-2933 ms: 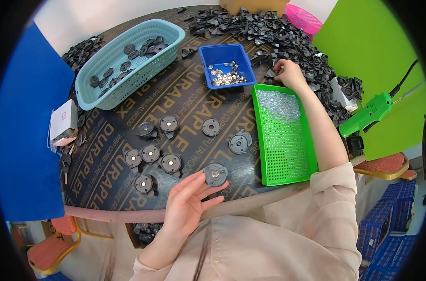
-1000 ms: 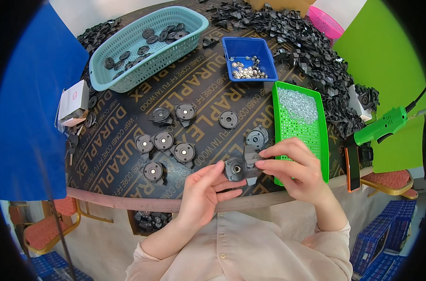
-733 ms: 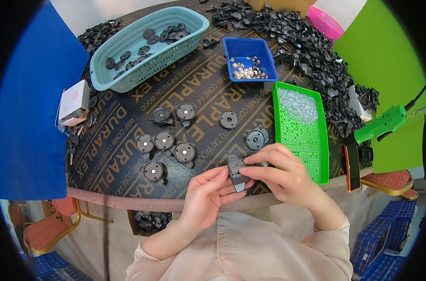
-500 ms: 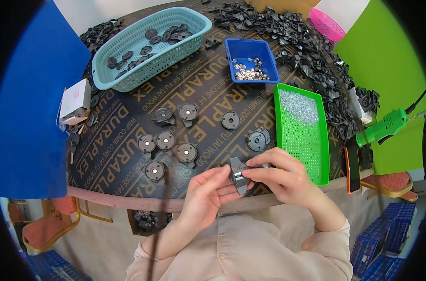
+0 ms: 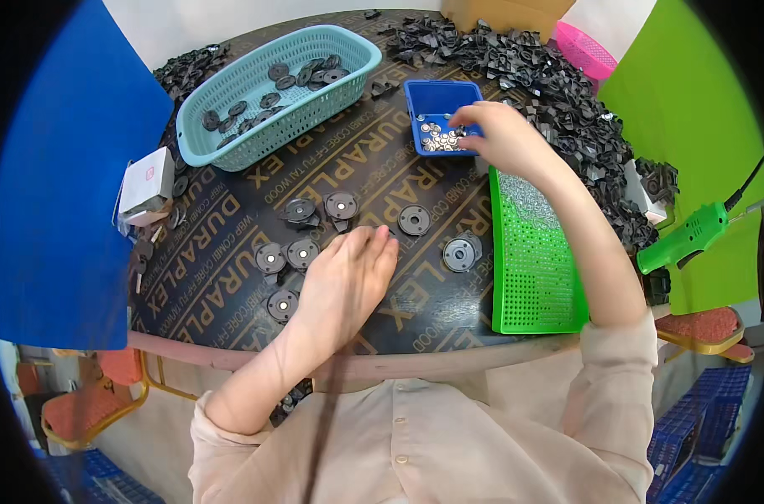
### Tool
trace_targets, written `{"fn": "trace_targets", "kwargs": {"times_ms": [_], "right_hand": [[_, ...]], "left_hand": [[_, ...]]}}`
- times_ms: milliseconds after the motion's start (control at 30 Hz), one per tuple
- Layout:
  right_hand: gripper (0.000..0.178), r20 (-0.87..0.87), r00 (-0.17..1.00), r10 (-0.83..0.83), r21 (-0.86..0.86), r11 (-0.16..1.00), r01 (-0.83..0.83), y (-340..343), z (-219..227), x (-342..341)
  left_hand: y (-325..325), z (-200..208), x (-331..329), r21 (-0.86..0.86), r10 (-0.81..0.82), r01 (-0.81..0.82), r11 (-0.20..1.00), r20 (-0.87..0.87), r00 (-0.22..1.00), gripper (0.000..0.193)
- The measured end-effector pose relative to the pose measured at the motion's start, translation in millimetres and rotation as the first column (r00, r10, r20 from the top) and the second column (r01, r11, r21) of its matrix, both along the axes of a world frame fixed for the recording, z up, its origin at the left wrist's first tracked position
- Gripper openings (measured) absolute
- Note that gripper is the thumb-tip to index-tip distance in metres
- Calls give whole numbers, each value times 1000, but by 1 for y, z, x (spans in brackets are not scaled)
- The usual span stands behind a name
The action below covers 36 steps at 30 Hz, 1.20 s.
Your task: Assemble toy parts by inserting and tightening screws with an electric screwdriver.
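My right hand (image 5: 508,139) is over the small blue bin (image 5: 421,101), thumb and fingers apart around the small round metal pieces (image 5: 441,139) in it. My left hand (image 5: 348,277) is low over the table, back upward and fingers bent down; whatever lies under them is hidden. Left of and beyond this hand are several black round parts with a tab, such as this black part (image 5: 341,206) with a bright centre. To its right lie a black disc (image 5: 414,220) with an open centre hole and another round black part (image 5: 462,253).
A teal basket (image 5: 281,126) of black discs stands far left, near a white box (image 5: 147,185). Right are a green perforated tray (image 5: 537,290) with small shiny pieces, a heap of black parts (image 5: 567,109) and a green power tool (image 5: 688,235). A pink basket (image 5: 585,52) stands behind.
My right hand has left the black part and reached forward into the blue bin. My left hand has moved forward and left; the black part held between both hands is out of sight.
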State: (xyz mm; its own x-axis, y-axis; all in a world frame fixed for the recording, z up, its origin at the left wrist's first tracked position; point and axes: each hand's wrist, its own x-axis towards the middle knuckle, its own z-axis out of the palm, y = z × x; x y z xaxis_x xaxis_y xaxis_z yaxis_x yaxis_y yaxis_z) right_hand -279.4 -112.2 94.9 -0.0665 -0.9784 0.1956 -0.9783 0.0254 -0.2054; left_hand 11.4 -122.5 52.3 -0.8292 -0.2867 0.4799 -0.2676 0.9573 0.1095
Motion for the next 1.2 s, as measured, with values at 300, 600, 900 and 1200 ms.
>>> {"fn": "trace_targets", "kwargs": {"times_ms": [300, 600, 900, 1200], "right_hand": [[20, -51, 998, -26, 272, 962, 39, -62, -39, -21], [12, -33, 996, -84, -89, 993, 80, -48, -39, -27], [5, 748, 664, -14, 93, 992, -84, 67, 27, 71], [9, 823, 568, -21, 71, 995, -66, 101, 1, 104]], "left_hand": [[-11, -2, -14, -208, 94, -49, 977, 209, 973, 39], [-5, -24, -65, -274, -23, 100, 957, 271, 962, 37], [23, 11, -11, 796, 425, 372, -477, -162, 891, 24], [56, 1, -4, 652, 425, 471, -595, -242, 872, 37]]}}
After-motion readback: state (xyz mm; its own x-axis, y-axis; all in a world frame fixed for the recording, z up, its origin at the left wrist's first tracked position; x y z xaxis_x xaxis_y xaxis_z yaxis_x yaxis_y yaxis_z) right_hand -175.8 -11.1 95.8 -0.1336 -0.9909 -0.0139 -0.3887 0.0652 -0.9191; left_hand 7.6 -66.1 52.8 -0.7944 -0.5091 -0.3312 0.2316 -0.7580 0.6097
